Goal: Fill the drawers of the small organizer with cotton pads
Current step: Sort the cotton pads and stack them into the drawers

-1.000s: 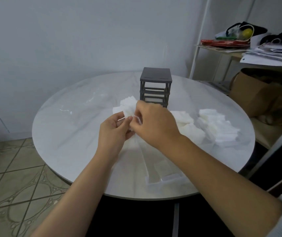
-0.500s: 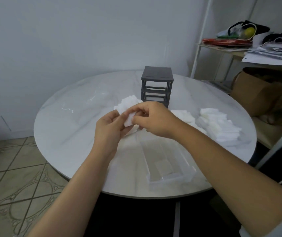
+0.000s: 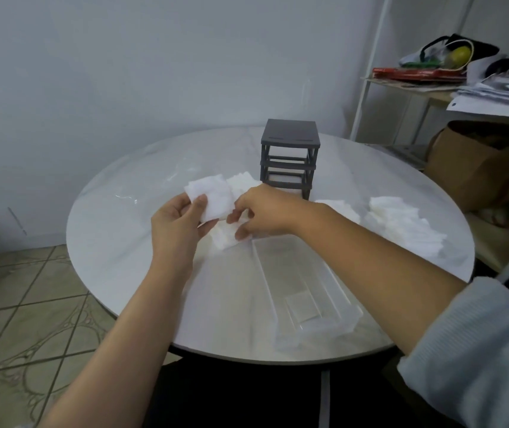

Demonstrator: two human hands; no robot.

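**Squaring up a stack of pads before it goes in the drawer**

The person is leaning over the round table [image 3: 117, 242] with both forearms reaching forward, the hands meeting just in front of the dark grey organizer frame [image 3: 290, 156]. The left hand [image 3: 179, 223] is holding a small stack of cotton pads [image 3: 211, 197] lifted clear of the table. Its thumb is pressing on the near face and its fingers are curling behind, so the pads are clamped upright and fanned slightly toward the wall.

The right hand [image 3: 262, 211] is arching over from the other side, knuckles up and fingers curled. Its tips are coming down where the held stack meets some loose pads [image 3: 223, 240] lying underneath. Whether it is actually pinching those or only touching them, I cannot tell.

My guess is the two hands are working together to gather and even up a bundle — loose pads would splay if dropped in singly. The clear drawer [image 3: 305, 291] is lying pulled out on the table just beside the right wrist, its open top facing up and ready to take them. I can make out nothing white inside it.

More heaps of pads [image 3: 401, 223] are waiting to the right, well apart from the hands, and the frame is standing with its slots bare.
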